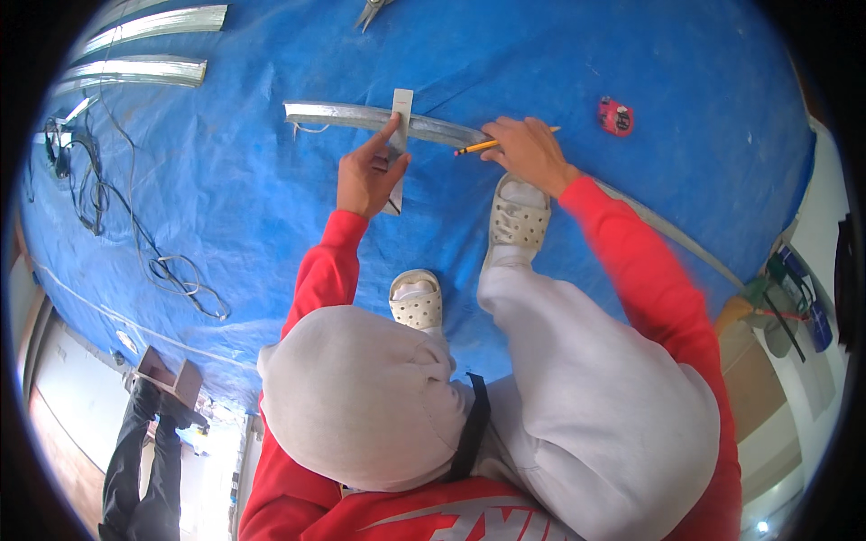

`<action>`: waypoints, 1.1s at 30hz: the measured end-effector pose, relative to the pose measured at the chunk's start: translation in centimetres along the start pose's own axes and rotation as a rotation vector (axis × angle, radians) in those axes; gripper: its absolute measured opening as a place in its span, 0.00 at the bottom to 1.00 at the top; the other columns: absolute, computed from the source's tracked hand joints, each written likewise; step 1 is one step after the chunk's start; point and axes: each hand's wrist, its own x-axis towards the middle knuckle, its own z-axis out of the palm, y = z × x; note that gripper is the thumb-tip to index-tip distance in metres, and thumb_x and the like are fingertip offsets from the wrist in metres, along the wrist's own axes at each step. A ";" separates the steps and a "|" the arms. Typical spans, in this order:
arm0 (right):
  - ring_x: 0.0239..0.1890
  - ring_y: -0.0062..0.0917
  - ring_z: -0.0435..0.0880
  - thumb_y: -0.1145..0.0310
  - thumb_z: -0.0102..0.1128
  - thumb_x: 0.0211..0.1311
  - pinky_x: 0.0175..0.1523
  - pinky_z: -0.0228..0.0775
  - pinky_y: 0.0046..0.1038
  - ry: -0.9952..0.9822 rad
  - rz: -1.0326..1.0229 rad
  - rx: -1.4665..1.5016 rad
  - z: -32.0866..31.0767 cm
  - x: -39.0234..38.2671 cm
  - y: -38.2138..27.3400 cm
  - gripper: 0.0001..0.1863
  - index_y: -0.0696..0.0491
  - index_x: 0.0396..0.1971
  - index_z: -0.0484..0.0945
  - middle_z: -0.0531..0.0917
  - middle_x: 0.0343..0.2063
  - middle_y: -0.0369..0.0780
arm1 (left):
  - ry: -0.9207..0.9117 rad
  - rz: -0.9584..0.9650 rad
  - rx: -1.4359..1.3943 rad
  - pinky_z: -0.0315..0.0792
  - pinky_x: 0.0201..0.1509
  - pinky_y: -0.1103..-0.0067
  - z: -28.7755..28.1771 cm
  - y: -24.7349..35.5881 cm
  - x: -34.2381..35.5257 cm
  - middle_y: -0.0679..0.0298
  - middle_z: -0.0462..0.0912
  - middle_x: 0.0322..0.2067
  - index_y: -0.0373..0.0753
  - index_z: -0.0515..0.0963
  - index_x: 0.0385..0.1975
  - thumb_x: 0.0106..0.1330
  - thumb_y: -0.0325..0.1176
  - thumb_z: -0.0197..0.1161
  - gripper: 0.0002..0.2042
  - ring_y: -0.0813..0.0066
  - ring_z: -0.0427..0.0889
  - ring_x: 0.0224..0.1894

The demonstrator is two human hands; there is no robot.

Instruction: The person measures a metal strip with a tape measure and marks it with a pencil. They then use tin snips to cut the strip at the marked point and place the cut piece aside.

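Observation:
A long grey metal channel (343, 114) lies across a blue tarp (253, 207). My left hand (368, 171) presses a short metal square piece (400, 135) across the channel, index finger stretched along it. My right hand (528, 151) grips a yellow pencil (478, 146), its tip on the channel just right of the short piece. My white clogs (519, 216) rest on the tarp below the channel, and my grey-trousered knees fill the lower middle.
Two more metal channels (144, 45) lie at the upper left. A black cable (135, 234) loops along the left. A red tape measure (615, 115) sits at the upper right, metal snips (368, 13) at the top. Another person's legs (135, 469) stand lower left.

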 end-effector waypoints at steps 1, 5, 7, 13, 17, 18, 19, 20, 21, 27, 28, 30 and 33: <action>0.36 0.43 0.85 0.69 0.69 0.61 0.43 0.73 0.43 0.048 0.016 0.007 0.3 -0.4 -0.3 0.09 0.52 0.41 0.81 0.84 0.35 0.41 | 0.017 0.020 -0.013 0.84 0.42 0.76 -0.2 0.1 -0.1 0.61 0.88 0.32 0.53 0.75 0.69 0.61 0.26 0.75 0.34 0.76 0.88 0.32; 0.33 0.41 0.84 0.71 0.66 0.62 0.41 0.71 0.40 0.190 -0.027 -0.073 1.9 -0.9 -1.0 0.04 0.50 0.35 0.80 0.81 0.32 0.39 | 0.028 0.031 0.007 0.84 0.42 0.77 -0.2 0.1 0.0 0.62 0.88 0.31 0.53 0.76 0.69 0.62 0.26 0.74 0.33 0.77 0.87 0.31; 0.34 0.42 0.82 0.72 0.68 0.59 0.43 0.71 0.41 0.149 0.045 -0.073 2.5 -1.1 -0.9 0.09 0.50 0.39 0.80 0.81 0.35 0.39 | 0.016 0.029 0.017 0.84 0.42 0.77 0.2 0.1 0.2 0.62 0.87 0.31 0.52 0.76 0.69 0.62 0.26 0.74 0.33 0.77 0.88 0.31; 0.33 0.41 0.83 0.76 0.61 0.61 0.41 0.71 0.41 0.217 0.020 -0.059 3.3 -1.1 -1.0 0.06 0.51 0.37 0.78 0.80 0.34 0.39 | -0.041 0.007 0.079 0.84 0.41 0.75 0.7 0.4 0.3 0.61 0.86 0.29 0.52 0.76 0.69 0.62 0.26 0.74 0.32 0.72 0.89 0.31; 0.32 0.42 0.84 0.76 0.56 0.64 0.42 0.72 0.42 0.253 0.048 -0.017 3.9 -1.2 -1.3 0.04 0.52 0.36 0.78 0.80 0.34 0.40 | -0.037 -0.016 0.087 0.84 0.40 0.74 0.8 -0.1 0.3 0.59 0.87 0.30 0.53 0.76 0.69 0.62 0.27 0.74 0.33 0.70 0.90 0.32; 0.34 0.43 0.83 0.76 0.60 0.62 0.42 0.72 0.42 0.234 0.061 -0.012 4.0 -1.2 -1.3 0.05 0.52 0.37 0.77 0.79 0.34 0.40 | -0.032 -0.017 0.078 0.84 0.41 0.74 0.8 -0.3 0.3 0.59 0.87 0.30 0.53 0.76 0.69 0.61 0.27 0.74 0.33 0.69 0.90 0.33; 0.35 0.43 0.82 0.76 0.63 0.61 0.42 0.71 0.42 0.215 0.075 -0.006 4.1 -1.2 -1.2 0.07 0.52 0.38 0.77 0.79 0.35 0.40 | -0.028 -0.020 0.069 0.84 0.41 0.73 0.7 -0.5 0.3 0.59 0.87 0.30 0.53 0.76 0.69 0.61 0.27 0.74 0.33 0.69 0.90 0.33; 0.37 0.43 0.81 0.75 0.66 0.59 0.42 0.70 0.41 0.209 0.093 -0.006 4.1 -1.3 -1.2 0.10 0.52 0.39 0.77 0.78 0.36 0.40 | -0.034 -0.029 0.098 0.84 0.41 0.73 0.7 -0.7 0.3 0.58 0.88 0.30 0.53 0.76 0.69 0.61 0.27 0.74 0.33 0.69 0.91 0.34; 0.37 0.43 0.81 0.75 0.66 0.59 0.42 0.70 0.42 0.206 0.087 0.009 4.1 -1.3 -1.2 0.10 0.52 0.38 0.76 0.78 0.36 0.40 | -0.041 -0.036 0.127 0.84 0.42 0.73 0.8 -0.8 0.3 0.58 0.88 0.31 0.54 0.76 0.69 0.61 0.28 0.74 0.33 0.68 0.91 0.34; 0.37 0.43 0.82 0.74 0.67 0.59 0.43 0.70 0.42 0.239 0.106 0.036 3.8 -1.3 -1.9 0.10 0.52 0.38 0.76 0.78 0.36 0.41 | -0.042 0.003 0.090 0.83 0.42 0.72 0.8 -0.8 0.3 0.56 0.89 0.33 0.54 0.76 0.68 0.61 0.31 0.74 0.32 0.65 0.90 0.33; 0.37 0.43 0.82 0.74 0.67 0.60 0.43 0.70 0.42 0.241 0.120 0.040 3.8 -1.3 -2.1 0.09 0.51 0.37 0.75 0.78 0.36 0.41 | -0.043 0.004 0.086 0.82 0.41 0.71 0.9 -0.8 0.3 0.55 0.89 0.34 0.54 0.77 0.68 0.61 0.31 0.74 0.32 0.65 0.90 0.33; 0.37 0.43 0.82 0.73 0.67 0.60 0.43 0.69 0.42 0.235 0.152 0.022 3.8 -1.5 -2.3 0.09 0.51 0.37 0.76 0.78 0.36 0.41 | -0.041 -0.005 0.163 0.82 0.41 0.71 1.1 -0.9 0.6 0.54 0.89 0.34 0.54 0.77 0.68 0.61 0.32 0.74 0.31 0.62 0.90 0.33; 0.36 0.43 0.83 0.72 0.66 0.62 0.42 0.69 0.42 0.234 0.171 -0.035 4.1 -1.5 -2.4 0.08 0.51 0.38 0.76 0.79 0.36 0.40 | -0.053 -0.013 0.227 0.81 0.42 0.70 1.1 -1.0 0.8 0.53 0.89 0.34 0.55 0.77 0.68 0.61 0.34 0.74 0.31 0.59 0.90 0.33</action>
